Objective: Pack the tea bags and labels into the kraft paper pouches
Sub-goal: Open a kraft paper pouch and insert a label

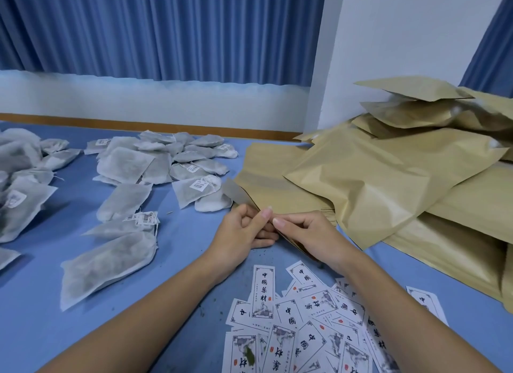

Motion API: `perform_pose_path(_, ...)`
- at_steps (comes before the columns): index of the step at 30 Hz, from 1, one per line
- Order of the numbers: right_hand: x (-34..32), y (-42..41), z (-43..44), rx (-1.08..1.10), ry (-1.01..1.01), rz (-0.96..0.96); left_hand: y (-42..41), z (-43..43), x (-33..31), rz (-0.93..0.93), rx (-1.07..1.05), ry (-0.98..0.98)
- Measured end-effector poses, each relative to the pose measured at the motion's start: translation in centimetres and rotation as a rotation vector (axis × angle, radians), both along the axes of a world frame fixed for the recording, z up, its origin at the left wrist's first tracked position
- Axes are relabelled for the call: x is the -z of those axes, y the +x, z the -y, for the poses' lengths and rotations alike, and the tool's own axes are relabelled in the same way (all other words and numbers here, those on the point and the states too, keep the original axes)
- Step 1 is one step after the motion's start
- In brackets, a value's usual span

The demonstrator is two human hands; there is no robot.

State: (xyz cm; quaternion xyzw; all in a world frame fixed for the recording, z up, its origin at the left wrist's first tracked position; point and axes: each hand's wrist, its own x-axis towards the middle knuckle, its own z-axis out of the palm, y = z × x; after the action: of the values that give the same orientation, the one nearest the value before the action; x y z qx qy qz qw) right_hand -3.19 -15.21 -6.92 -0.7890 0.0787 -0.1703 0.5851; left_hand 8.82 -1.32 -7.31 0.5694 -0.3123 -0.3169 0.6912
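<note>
I'm watching via head cam: both hands are meeting at desk centre. The left hand point(244, 231) is curling its fingers point(265, 214) and pinching one kraft pouch point(236, 193) by its near edge. The right hand point(308, 233) is pinching the same edge from the other side, thumbs & forefingers almost touching. The pouch is lying edge-on to me, w/ a greyish face tilting up toward the tea bags. That's prob. its mouth, but the angle is too poor to be sure.

Surface: the blue desk point(41, 331) is running wide, w/ a wooden strip point(138, 122) edging its far side. Tea bags point(155, 156) are lying in loose heaps across left & centre, some showing barcode tags. A pile of pouches point(388, 178) is sprawling over the right side, stacking up against the white wall point(402, 39). Labels point(305, 317), white cards w/ black characters, are lying scattered under the person's forearms, at the near edge. Green flecks point(202, 313) are dotting the desk beside them.

Room: blue pleated curtains point(166, 31) are hanging behind the desk, w/ a pale band below; more curtain is showing far right.
</note>
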Motion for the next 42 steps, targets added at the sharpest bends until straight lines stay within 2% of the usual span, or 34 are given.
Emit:
perform_pose_path(7,0.3,0.1,0.0,0.088,-0.053,0.014,0.2,0.1,0.3,0.023,0.021,0.018)
perform_pose_path(12,0.5,0.1,-1.2,0.135,-0.281,0.074,0.0,-0.2,0.4,0.107,0.023,0.023)
perform_pose_path(17,0.3,-0.1,-2.2,0.238,-0.67,0.088,-0.5,-0.5,0.3,0.148,-0.044,0.04)
perform_pose_path(19,-0.2,0.0,-2.1,0.279,-0.748,0.097,-0.5,-0.4,0.1,0.123,-0.071,0.022)
perform_pose_path(25,-0.3,0.3,-2.4,0.43,-0.725,0.199,-0.7,0.2,-1.0,0.216,-0.069,0.013)
perform_pose_path(28,-0.4,0.4,-2.1,0.556,-0.613,0.2,-0.6,-0.1,-0.6,0.349,-0.05,0.101)
perform_pose_path(30,-0.6,0.2,-0.8,0.641,-0.613,0.192,-0.9,-0.7,0.0,0.42,-0.042,0.149)
perform_pose_path(31,-0.5,0.0,-0.4,0.633,-0.635,0.185,-1.2,-0.8,0.1,0.413,-0.046,0.15)
perform_pose_path(33,-0.1,-0.3,-0.9,0.479,-0.595,0.178,-1.4,-0.8,-0.1,0.37,-0.066,0.142)
perform_pose_path(35,0.3,-0.1,-2.0,0.335,-0.561,0.103,-1.3,-0.8,-0.4,0.324,-0.091,0.14)
perform_pose_path(36,0.4,0.1,-2.2,0.336,-0.59,0.065,-1.1,-0.8,-0.4,0.308,-0.116,0.146)
perform_pose_path(38,0.1,0.5,-1.6,0.446,-0.661,0.045,-1.0,-0.7,-0.4,0.297,-0.186,0.179)
perform_pose_path(42,-1.2,0.0,0.1,0.701,-0.552,0.093,-1.3,-1.0,-0.3,0.415,-0.321,0.176)
